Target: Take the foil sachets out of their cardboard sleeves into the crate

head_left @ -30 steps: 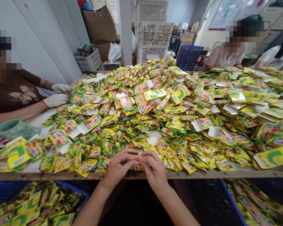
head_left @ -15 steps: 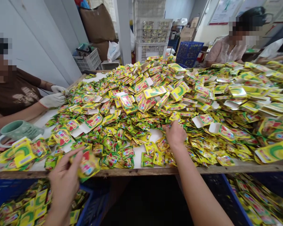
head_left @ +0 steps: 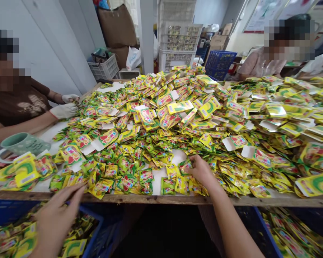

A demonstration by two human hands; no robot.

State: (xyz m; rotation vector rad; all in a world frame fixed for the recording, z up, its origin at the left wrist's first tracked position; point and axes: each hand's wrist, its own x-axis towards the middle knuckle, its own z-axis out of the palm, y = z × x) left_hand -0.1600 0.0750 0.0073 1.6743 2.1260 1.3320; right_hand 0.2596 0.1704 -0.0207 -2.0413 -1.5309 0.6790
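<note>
The right hand point(head_left: 201, 170) lies palm down on the counter point(head_left: 161, 199). Its fingers point(head_left: 191, 165) are bent onto the loose sachets point(head_left: 145, 175) at its 10 o'clock. Whether they have closed round any sachet I cannot tell, because the knuckles hide the tips. The left hand point(head_left: 56, 218) hangs at 7 o'clock, below the counter edge and over the blue crate point(head_left: 94, 216). Its fingers are spread and straight with nothing in them. Packed boxes point(head_left: 75, 247) lie in the crate just under it.

The step in hand looks like gathering: the right hand is collecting sachets while the left hand is free over the crate. A further move would call for pinching a small, even bunch out of the overlapping sachets without dragging the neighbours off the edge. It would also need one of the flat cartons point(head_left: 179, 106), which are heaped at 12 o'clock, well beyond the right hand.

At 9 o'clock a co-worker's gloved hands point(head_left: 64, 110) work the far side, with a mug point(head_left: 21, 143) nearer.
</note>
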